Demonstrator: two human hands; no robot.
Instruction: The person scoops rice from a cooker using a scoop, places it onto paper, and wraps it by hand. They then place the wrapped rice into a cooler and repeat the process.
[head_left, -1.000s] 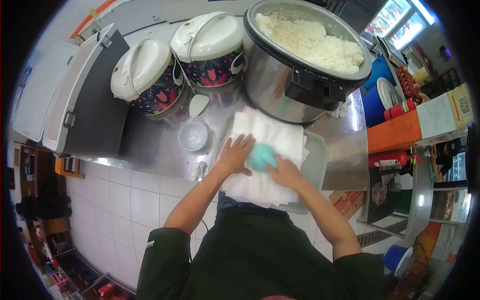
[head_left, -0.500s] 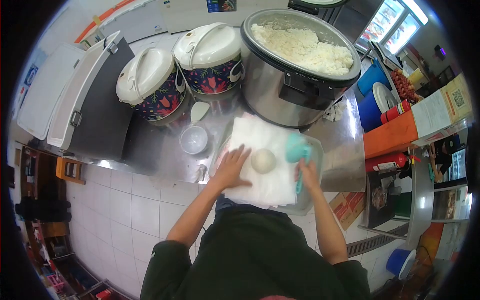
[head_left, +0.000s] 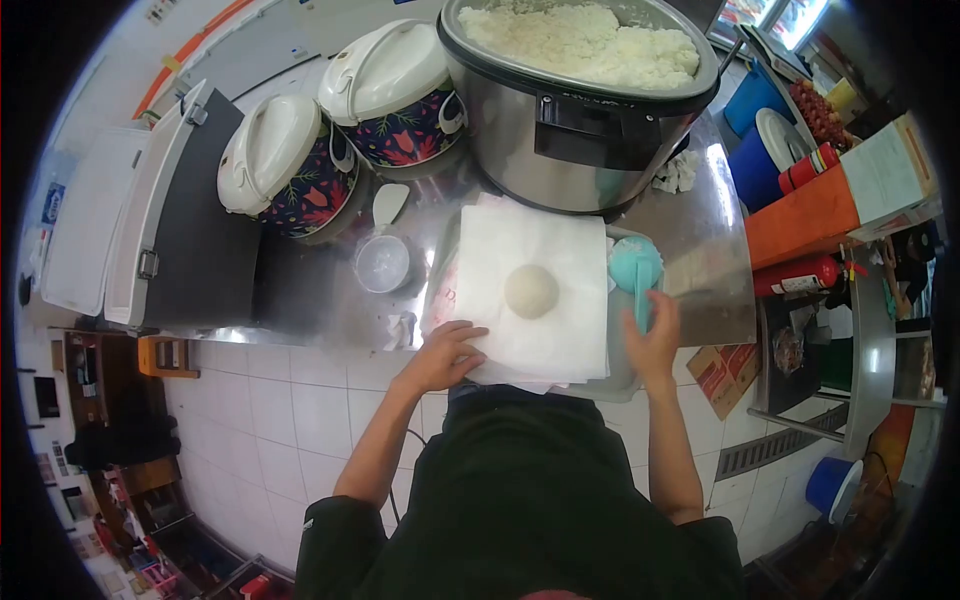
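Observation:
A round dome of white rice [head_left: 531, 292] sits near the middle of a stack of white paper sheets [head_left: 540, 355]. The stack lies on a shallow tray [head_left: 625, 382] at the table's front edge. My left hand [head_left: 440, 357] is at the lower left edge of the paper, its fingers curled and closed on that edge. To the right of the stack, a teal rice scoop [head_left: 636, 264] rests cup-side over the tray's right part. The fingers of my right hand [head_left: 655, 338] are closed around its handle.
A large steel rice cooker [head_left: 530, 150] full of rice [head_left: 590, 45] stands behind the tray. Two flowered pots with white lids [head_left: 385, 70] are at the back left. Nearer are a small clear cup [head_left: 382, 264], a white paddle [head_left: 390, 204] and an open cooler box [head_left: 190, 220].
The scoop has moved right, off the paper, along with my right hand. My left hand has slid down and left from lying spread on the paper to its edge. The view has shifted slightly.

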